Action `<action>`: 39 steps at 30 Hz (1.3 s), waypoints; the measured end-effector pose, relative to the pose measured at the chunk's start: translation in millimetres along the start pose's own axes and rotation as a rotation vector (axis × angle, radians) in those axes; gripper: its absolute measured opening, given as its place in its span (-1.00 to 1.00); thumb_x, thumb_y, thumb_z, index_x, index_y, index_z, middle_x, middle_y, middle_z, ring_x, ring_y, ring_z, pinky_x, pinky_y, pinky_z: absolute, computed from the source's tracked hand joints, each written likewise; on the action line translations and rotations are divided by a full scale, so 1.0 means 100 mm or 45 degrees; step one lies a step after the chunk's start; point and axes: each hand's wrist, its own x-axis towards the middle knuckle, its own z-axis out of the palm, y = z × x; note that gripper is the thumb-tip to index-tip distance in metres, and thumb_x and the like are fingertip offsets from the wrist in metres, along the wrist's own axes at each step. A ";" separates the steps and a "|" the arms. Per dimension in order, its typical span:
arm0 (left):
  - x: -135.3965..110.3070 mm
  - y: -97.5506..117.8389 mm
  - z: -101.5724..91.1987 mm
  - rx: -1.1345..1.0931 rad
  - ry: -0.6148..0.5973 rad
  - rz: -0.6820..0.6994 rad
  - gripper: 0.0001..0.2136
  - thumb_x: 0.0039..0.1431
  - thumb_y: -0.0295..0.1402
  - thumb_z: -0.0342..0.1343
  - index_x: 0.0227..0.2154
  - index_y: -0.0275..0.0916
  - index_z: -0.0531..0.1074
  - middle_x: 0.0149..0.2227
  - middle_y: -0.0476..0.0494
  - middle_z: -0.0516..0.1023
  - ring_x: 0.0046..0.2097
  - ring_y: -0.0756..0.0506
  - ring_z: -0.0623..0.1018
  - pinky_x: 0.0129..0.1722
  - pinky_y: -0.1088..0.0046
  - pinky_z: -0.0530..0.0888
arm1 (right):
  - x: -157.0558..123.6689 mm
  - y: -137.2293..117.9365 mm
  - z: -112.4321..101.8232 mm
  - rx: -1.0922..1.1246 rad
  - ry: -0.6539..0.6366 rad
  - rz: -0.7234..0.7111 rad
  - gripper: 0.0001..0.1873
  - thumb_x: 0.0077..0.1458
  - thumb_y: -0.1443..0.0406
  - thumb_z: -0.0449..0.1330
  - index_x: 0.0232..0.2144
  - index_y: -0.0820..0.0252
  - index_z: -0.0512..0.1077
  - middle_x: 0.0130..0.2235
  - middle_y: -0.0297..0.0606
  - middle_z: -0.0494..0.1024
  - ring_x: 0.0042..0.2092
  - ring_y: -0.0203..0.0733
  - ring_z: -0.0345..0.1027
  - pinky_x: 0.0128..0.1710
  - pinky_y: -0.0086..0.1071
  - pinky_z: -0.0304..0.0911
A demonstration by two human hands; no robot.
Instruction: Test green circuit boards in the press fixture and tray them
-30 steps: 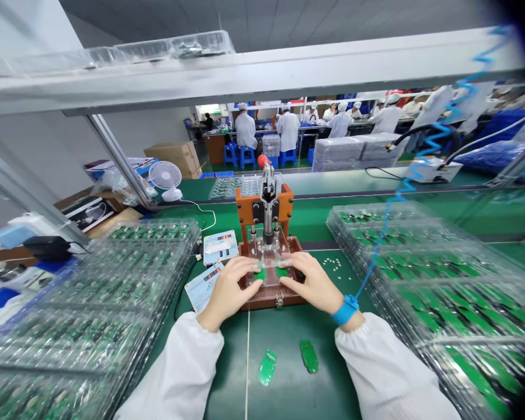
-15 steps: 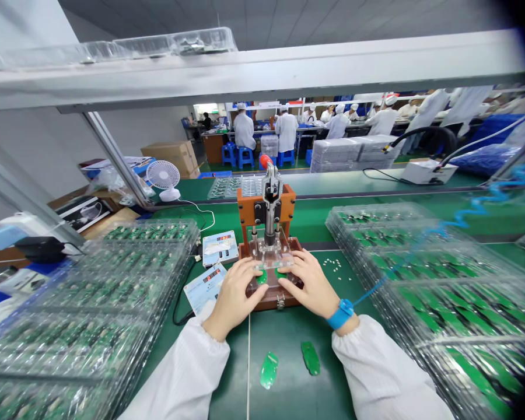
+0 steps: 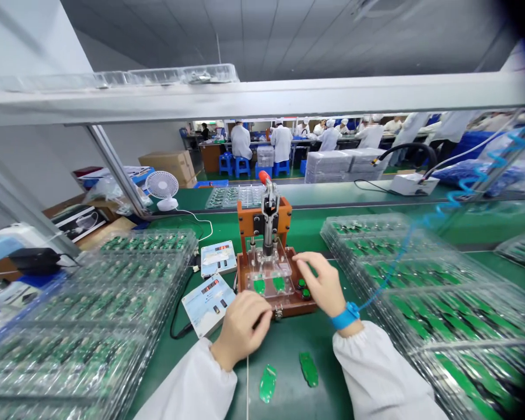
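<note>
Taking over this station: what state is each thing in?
Left hand: curled, near front latch.
Right hand: open, fingers above dark buttons.
Toggle press: red-tipped handle upright.
Two circuit boards: seated in clear fixture.
Two loose boards: lying on mat.
Wrist strap: worn, right wrist.

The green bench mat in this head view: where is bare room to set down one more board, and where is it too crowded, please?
The bare green mat lies in front of the wooden fixture base, between the left sleeve and right sleeve, around two loose green circuit boards. It is crowded at both sides, with stacked clear trays, and at the fixture, where the right hand works.
</note>
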 end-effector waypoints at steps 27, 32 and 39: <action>-0.08 0.04 0.15 -0.130 -0.266 0.189 -0.88 0.31 -0.54 0.06 -0.16 -0.26 0.43 -0.03 -0.21 0.61 -0.01 -0.19 0.59 -0.05 0.23 0.61 | 1.13 -1.47 -0.24 0.068 0.005 -0.645 -0.65 0.44 0.40 0.02 0.19 0.16 0.40 0.05 -0.17 0.59 0.07 -0.18 0.49 0.15 -0.23 0.43; -0.06 0.04 0.14 -0.131 -0.280 0.192 -0.90 0.31 -0.53 0.07 -0.17 -0.27 0.43 -0.03 -0.21 0.60 0.00 -0.19 0.58 -0.04 0.25 0.60 | 0.86 -1.41 -0.25 -0.023 0.009 -0.711 -0.63 0.42 0.47 0.04 0.18 0.18 0.41 0.13 -0.17 0.58 0.17 -0.20 0.46 0.20 -0.29 0.43; -0.05 0.04 0.15 -0.122 -0.304 0.181 -0.90 0.31 -0.54 0.07 -0.19 -0.27 0.43 -0.02 -0.20 0.60 0.00 -0.18 0.56 -0.05 0.25 0.59 | 0.72 -1.31 -0.35 -0.072 -0.113 -0.751 -0.68 0.39 0.49 0.11 0.11 0.28 0.49 0.13 -0.18 0.61 0.22 -0.25 0.45 0.31 -0.44 0.32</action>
